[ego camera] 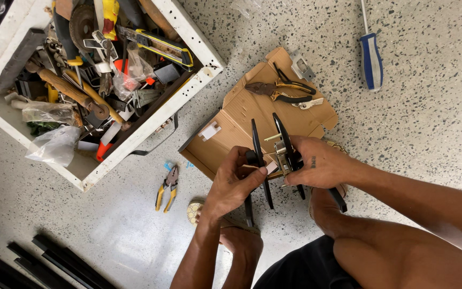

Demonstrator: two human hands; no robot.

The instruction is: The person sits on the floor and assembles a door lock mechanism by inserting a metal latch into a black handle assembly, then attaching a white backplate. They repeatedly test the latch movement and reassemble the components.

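My left hand [233, 182] grips a narrow black door-handle plate [257, 145] held edge-on over a flattened cardboard box [241, 115]. My right hand [316, 163] holds a second black handle plate [283, 131] with a small metal lock body [281, 152] between the two plates. The two plates stand side by side, a few centimetres apart. A black lever [338, 199] sticks out below my right hand. My legs and feet are beneath the hands.
A white wooden toolbox [188, 91] full of tools sits at upper left. Orange-handled pliers [279, 88] lie on the cardboard, yellow-handled pliers [168, 187] on the speckled floor, a blue screwdriver [371, 56] at upper right. Black strips [54, 265] lie at lower left.
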